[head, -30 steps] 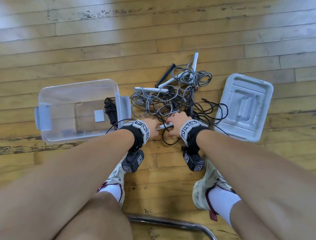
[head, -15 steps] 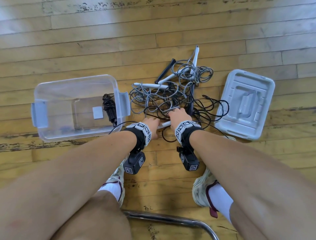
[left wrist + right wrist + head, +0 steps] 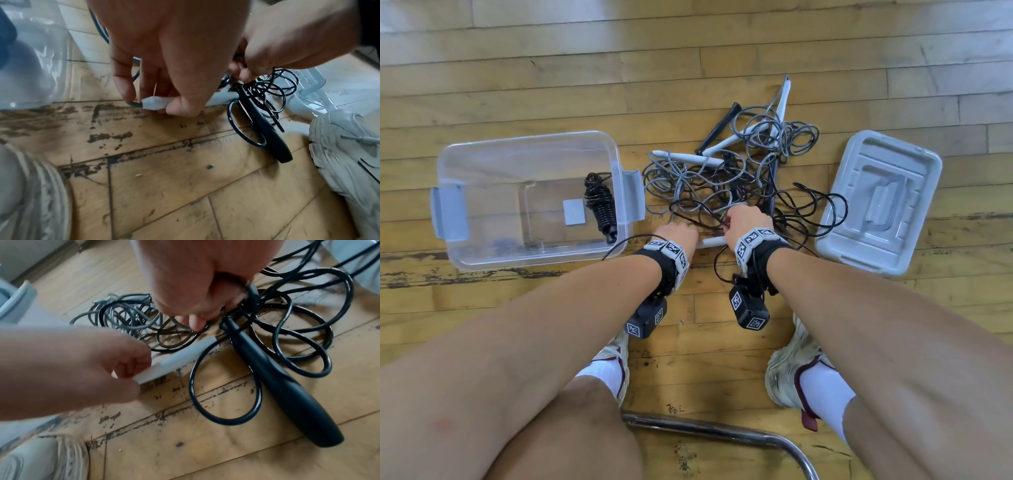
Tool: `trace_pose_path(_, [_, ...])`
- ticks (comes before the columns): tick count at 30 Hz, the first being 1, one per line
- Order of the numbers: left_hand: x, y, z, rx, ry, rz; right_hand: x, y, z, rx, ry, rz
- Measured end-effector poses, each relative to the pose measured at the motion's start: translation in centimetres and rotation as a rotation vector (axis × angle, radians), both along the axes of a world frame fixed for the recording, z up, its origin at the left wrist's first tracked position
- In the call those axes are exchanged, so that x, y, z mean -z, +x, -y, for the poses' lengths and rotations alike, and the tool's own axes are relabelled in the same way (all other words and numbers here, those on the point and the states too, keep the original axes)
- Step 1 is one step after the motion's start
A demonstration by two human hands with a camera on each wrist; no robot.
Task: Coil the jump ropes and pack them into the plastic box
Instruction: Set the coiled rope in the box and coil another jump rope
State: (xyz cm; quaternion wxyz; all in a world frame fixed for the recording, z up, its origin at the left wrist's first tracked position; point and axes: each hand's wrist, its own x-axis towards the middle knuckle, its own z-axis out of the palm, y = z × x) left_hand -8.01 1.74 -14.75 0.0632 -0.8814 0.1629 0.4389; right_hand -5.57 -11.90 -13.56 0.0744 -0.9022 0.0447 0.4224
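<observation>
Both hands have edged a little further into the tangle since a second ago. Left hand (image 3: pixel 164 53) pinches the end of a smooth pale-grey handle (image 3: pixel 180 356) lying on the scuffed plank floor (image 3: pixel 688 359). Right hand (image 3: pixel 197 280) is curled round thin glossy black cord (image 3: pixel 287 331) beside a tapered black handle (image 3: pixel 287 386). Loose grey and black jump ropes (image 3: pixel 722 178) sprawl between the clear plastic box (image 3: pixel 482 260), which holds one coiled black rope (image 3: pixel 601 205), and its grey ribbed lid (image 3: pixel 859 246).
</observation>
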Motion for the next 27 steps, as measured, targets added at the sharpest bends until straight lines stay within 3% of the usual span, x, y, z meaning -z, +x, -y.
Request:
trace_pose_path(7, [-3.1, 2.1, -0.4, -0.103, -0.019, 0.003, -2.6, 1.0, -0.4, 0.033, -0.05, 0.036])
trace_pose_path(12, [-7.6, 4.0, -0.3, -0.094, -0.071, 0.01, -6.9, 2.2, -0.4, 0.08, 0.068, 0.073])
trace_pose_path(15, [-11.9, 5.3, 0.4, -0.077, -0.108, 0.065, -10.8, 3.3, 0.2, 0.037, 0.125, 0.107])
trace_pose_path(22, [-24.1, 7.8, 1.5, -0.148, -0.238, 0.268, -21.8, 5.2, -0.1, -0.275, 0.105, 0.208])
trace_pose_path(27, [-32.7, 7.4, 1.4, -0.242, -0.424, 0.444, -30.4, 4.7, 1.6, -0.195, 0.161, 0.331])
